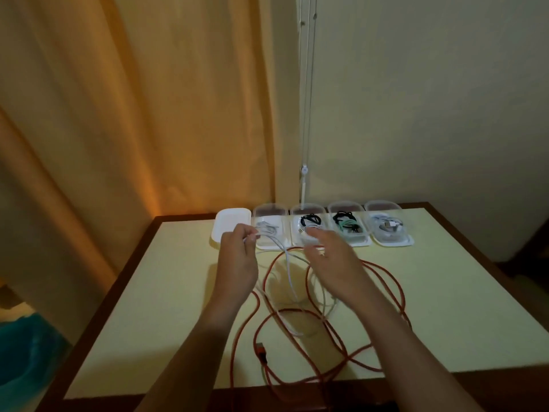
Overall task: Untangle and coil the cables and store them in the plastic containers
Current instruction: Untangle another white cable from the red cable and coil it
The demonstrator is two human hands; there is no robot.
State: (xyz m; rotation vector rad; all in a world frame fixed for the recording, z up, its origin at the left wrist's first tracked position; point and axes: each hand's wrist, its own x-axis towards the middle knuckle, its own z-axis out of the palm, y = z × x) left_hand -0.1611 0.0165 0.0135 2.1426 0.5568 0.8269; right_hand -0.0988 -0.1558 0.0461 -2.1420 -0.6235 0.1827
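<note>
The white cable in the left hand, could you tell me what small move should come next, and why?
Probably draw the white cable free of the red cable. The left hand pinches one end near the containers, but the rest trails back across the red loops. The right hand hovers open.

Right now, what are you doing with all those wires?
A person is sorting cables into a row of containers at the back of the table. The left hand pinches a white cable that trails from the second container. The right hand reaches out open above the table. A long red cable lies loose and tangled, not yet coiled.
</note>
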